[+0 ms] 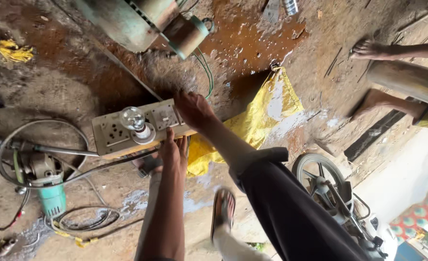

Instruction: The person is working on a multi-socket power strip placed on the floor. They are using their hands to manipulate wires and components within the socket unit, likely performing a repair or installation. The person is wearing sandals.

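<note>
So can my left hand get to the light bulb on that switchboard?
Probably yes: the left hand rests at the switchboard's near edge, just beside the light bulb, with nothing between them.

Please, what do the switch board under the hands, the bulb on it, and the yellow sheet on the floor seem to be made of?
Switch board: it looks like pale, dirty plastic plates on a wooden base, since a wood-coloured edge shows below. Bulb: clear glass, shiny, with a white holder, probably plastic or ceramic. Yellow sheet: probably thin plastic or woven sacking; it creases and is stained white. The right hand and left hand touch the board.
</note>
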